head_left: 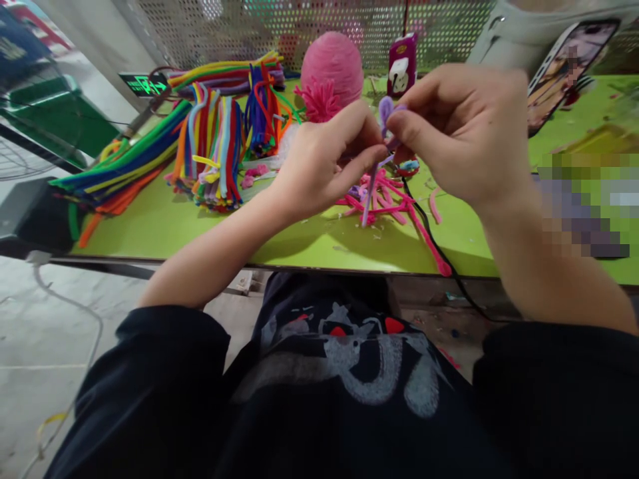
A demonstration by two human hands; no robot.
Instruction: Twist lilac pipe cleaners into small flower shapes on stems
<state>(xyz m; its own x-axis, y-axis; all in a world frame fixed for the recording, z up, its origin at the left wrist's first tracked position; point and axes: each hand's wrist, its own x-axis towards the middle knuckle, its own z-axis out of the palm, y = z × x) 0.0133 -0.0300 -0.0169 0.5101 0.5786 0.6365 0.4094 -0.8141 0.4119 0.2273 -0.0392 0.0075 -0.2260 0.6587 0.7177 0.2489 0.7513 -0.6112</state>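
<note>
Above the green table, both hands meet at a light purple pipe cleaner (386, 110) bent into loops at its top. My left hand (332, 159) pinches its lower part between thumb and forefinger, and a straight purple end hangs down below the fingers. Around the looped part, my right hand (449, 126) is closed, with thumb and forefinger pressed on it. The fingers partly hide the loops. Beneath the hands lies a loose pile of pink pipe cleaners (387, 199), with some purple bits among them.
Bundles of coloured pipe cleaners (210, 146) lie at the left. A pink ball of yarn (332, 63) stands at the back beside a purple box (403, 56). A phone (569, 73) leans at the right. A black cable (434, 233) crosses the table's front edge.
</note>
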